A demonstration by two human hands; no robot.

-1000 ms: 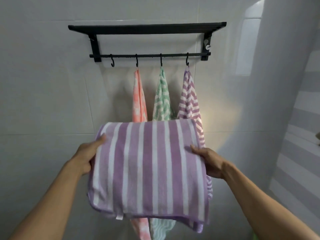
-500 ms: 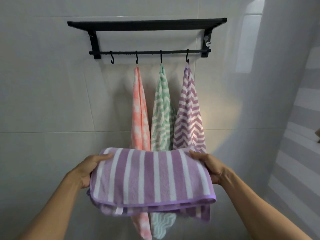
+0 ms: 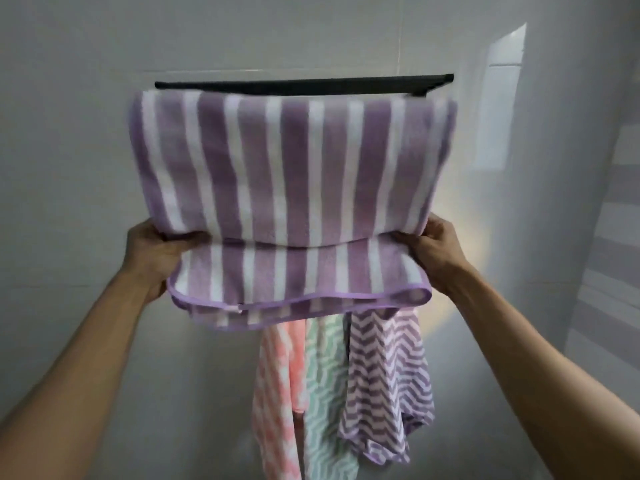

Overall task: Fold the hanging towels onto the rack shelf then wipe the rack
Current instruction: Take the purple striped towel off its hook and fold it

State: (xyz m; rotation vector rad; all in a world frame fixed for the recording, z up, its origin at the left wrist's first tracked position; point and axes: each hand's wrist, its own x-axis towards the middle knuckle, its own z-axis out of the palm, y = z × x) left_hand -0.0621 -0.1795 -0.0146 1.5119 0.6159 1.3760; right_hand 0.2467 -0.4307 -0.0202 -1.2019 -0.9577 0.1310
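Shelving step: we grip the folded striped towel (image 3: 291, 174) with left hand (image 3: 152, 251) and right hand (image 3: 433, 251), fingers clamped on its ends, mid-frame; next we judge it needs sliding onto the rack shelf (image 3: 304, 85).

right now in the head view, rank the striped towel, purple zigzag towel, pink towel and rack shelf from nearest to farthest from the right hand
1. Striped towel, gripped by the right hand.
2. Purple zigzag towel, just below.
3. Pink towel, lower left, and rack shelf, above: too close to call.

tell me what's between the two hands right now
The folded striped towel, gripped at its ends by the left hand and right hand, in the head view.
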